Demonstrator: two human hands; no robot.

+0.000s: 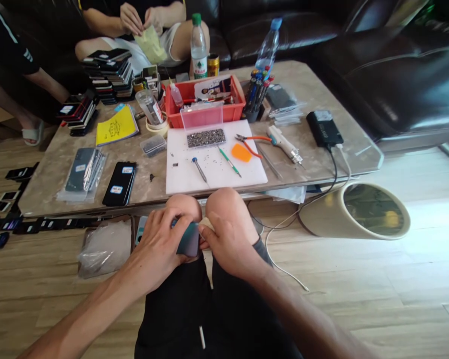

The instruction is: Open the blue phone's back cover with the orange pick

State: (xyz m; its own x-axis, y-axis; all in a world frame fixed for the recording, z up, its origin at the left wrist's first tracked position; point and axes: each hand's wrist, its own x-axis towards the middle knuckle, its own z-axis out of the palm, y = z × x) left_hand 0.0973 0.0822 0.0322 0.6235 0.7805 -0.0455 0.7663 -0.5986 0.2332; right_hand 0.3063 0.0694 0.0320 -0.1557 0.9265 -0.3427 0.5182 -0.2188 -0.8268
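Observation:
Over my knees, my left hand [162,239] grips a smartphone [189,240] with a shiny blue-purple back. Its fingers wrap over the far and near edges of the phone. My right hand [224,244] pinches a small beige cloth-like piece [206,224] against the phone's right end. The hand hides most of that piece. In front of my knees a white mat [217,179] lies on the low table, bearing a blue-capped screwdriver [199,170], a green pen-like tool [229,161], an orange pick [241,152] and a clear box of tiny screws [205,138].
Orange-handled cutters [252,143], an electric screwdriver [284,144], a red bin [175,119] and a black charger [324,128] occupy the table [149,192]. Phones are stacked [112,75] at its far left. Across sits a person holding yellow paper [150,45]. A waste bin [322,214] stands right.

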